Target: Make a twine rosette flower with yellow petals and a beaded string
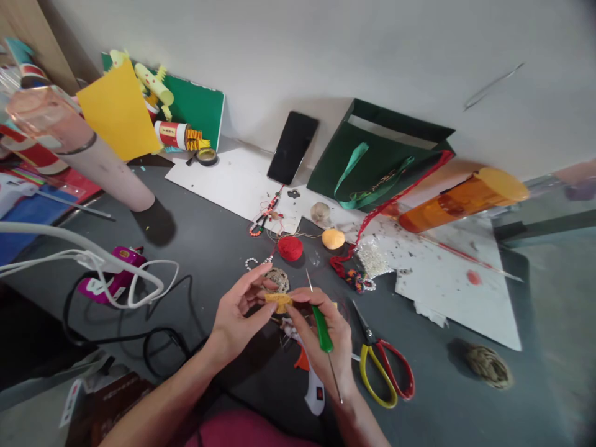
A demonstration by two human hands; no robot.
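White and orange, a glue gun (315,397) lies nearest us, on the near side of our yellow crocheted piece (278,302). Scissors (370,337), red and yellow at the grips, lie to the piece's right. Our left hand (235,313) pinches its left end between thumb and fingers; our right hand (339,333) pinches its right end while also carrying a green-handled crochet hook (322,330). We judge the piece light, soft, stretchy and hardly slippery, so a gentle hold on its outer edge suits it. Just beyond it sits a beige yarn bundle (279,279), then a red yarn ball (290,248); farthest beyond stand a black phone (293,148) and a dark green gift bag (382,151).
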